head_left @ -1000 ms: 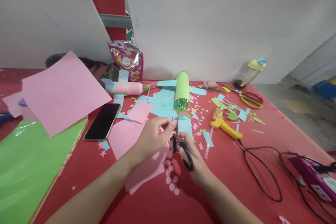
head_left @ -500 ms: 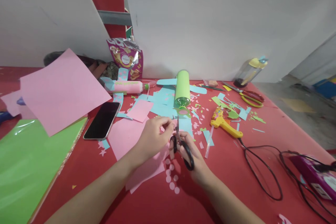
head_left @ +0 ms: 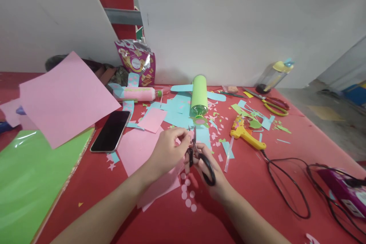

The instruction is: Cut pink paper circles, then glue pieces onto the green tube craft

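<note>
My right hand grips black-handled scissors, their blades pointing away from me and slightly apart. Close against the blades, my left hand is closed in a pinch; whatever is between its fingertips is too small to make out. Several small pink paper discs lie on the red table just below the hands. Pink paper sheets spread beneath my left hand and forearm. Beyond the scissors lies a bottle wrapped in green paper, with light blue paper wings on both sides.
A yellow glue gun with its cable lies to the right, near paper scraps and larger scissors. A phone, a green pack and a pink-wrapped bottle are on the left. A snack bag stands behind.
The scissors' handles have spread a little wider in my right hand. My left hand stays pinched in nearly the same place. The view has shifted slightly.
</note>
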`<state>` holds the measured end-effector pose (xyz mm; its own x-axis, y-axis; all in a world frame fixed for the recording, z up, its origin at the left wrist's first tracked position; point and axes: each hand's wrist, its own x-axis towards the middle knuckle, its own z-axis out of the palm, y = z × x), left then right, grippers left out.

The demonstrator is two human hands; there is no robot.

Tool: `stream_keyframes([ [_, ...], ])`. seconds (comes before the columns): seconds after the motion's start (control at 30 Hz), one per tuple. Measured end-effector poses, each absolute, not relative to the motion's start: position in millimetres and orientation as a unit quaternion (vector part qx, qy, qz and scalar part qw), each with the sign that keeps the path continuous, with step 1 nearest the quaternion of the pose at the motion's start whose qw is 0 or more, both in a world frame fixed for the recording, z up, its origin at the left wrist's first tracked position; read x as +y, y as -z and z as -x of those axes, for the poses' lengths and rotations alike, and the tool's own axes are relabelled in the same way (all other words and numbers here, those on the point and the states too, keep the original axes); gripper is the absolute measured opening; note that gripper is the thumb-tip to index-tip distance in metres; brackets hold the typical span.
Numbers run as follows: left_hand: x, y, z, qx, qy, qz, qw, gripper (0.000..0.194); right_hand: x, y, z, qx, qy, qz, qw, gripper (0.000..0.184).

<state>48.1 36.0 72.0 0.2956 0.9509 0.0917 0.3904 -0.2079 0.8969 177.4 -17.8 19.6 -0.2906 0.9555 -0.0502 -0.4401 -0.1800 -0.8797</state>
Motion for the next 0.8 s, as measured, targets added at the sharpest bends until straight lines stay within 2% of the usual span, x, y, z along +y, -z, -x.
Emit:
stream_keyframes([
  [0.27, 34.8, -67.3, -49.9, 0.481, -0.358, -0.704, 0.379, 0.026, -18.5, -20.3, -176.1, -0.4, -0.708, 0.29, 0.505, 0.03],
  [0.8, 29.7, -61.3, -56.2, 0.493, -0.379, -0.67, 0.406, 0.03, -19.0, -16.3, -174.4, -0.41, -0.681, 0.326, 0.511, 0.034],
])
